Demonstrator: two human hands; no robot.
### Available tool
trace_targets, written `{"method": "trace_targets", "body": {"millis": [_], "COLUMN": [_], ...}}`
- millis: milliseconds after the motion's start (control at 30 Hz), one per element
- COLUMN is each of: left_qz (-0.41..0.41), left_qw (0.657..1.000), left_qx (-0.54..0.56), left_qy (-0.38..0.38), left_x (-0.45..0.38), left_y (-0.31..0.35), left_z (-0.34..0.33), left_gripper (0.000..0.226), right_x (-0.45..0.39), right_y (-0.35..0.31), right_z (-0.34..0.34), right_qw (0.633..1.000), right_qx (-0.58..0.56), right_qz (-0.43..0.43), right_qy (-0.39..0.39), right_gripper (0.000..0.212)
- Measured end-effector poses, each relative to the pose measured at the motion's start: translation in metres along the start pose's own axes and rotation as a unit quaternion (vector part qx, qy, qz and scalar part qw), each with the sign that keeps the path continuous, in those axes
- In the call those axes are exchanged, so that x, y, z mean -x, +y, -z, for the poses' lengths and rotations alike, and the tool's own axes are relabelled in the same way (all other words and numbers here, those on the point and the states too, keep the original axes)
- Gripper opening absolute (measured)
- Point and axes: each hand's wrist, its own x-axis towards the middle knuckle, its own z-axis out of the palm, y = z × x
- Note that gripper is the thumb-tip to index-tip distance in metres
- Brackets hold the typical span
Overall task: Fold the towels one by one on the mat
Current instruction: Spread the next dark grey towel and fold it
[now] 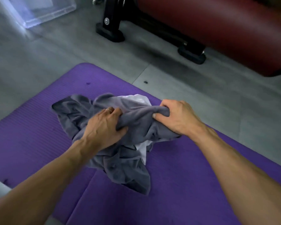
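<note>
From the head camera I count two hands and at least two towels on one purple ribbed foam mat [177, 184]. My left hand [102, 125] grips a crumpled grey terry towel [136, 120], fingers curled into a bunched fold, a ring on one finger. My right hand [175, 116], just to the right of the left, clenches the same towel's raised ridge, thumb and fingers wrapped round it. The grey cloth sprawls beneath and between both hands, its long axis running from the far left of the left hand to a tail [133, 177] hanging toward me; whether it is one grey towel or several I cannot tell. A white towel [142, 147] peeks out under the grey, beyond and below the right hand. Well beyond both hands on the grey floor [39, 62] stand a dark red padded bench [217, 26] on black legs [110, 21] and, far left, a clear plastic storage box [39, 12].
</note>
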Motion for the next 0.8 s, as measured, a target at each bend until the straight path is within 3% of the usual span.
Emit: {"method": "trace_targets", "body": {"millis": [100,233,400,500,567,700,733,800], "left_qz": [-0.035,-0.104,-0.220,-0.268,-0.288,-0.356,-0.373,-0.387], "left_qw": [0.998,0.993,0.965,0.948,0.932,0.861,0.842,0.825], "left_qx": [0.038,0.011,-0.078,-0.111,-0.153,-0.242,-0.250,-0.242], "left_qy": [0.021,-0.047,-0.117,-0.131,-0.156,-0.270,-0.300,-0.334], "left_x": [-0.005,-0.017,-0.025,-0.014,0.005,0.065,0.078,0.098], "left_y": [0.047,0.139,0.278,0.348,0.387,0.437,0.444,0.454], "left_z": [-0.004,-0.009,-0.019,-0.047,-0.075,-0.143,-0.158,-0.186], "left_gripper": [0.034,0.045,0.037,0.027,0.023,0.036,0.042,0.051], "right_x": [0.044,0.122,0.226,0.287,0.331,0.417,0.432,0.448], "right_y": [0.054,0.131,0.217,0.266,0.296,0.347,0.361,0.389], "right_z": [0.018,0.059,0.136,0.157,0.146,0.094,0.084,0.069], "right_qw": [0.999,0.994,0.973,0.967,0.969,0.943,0.933,0.930], "right_qx": [-0.010,-0.011,0.158,0.206,0.225,0.181,0.153,0.111], "right_qz": [-0.050,-0.104,-0.098,-0.084,-0.093,-0.109,-0.122,-0.144], "right_qy": [0.009,0.034,0.133,0.126,0.048,-0.257,-0.303,-0.320], "right_gripper": [0.035,0.029,0.034,0.035,0.034,0.040,0.045,0.045]}}
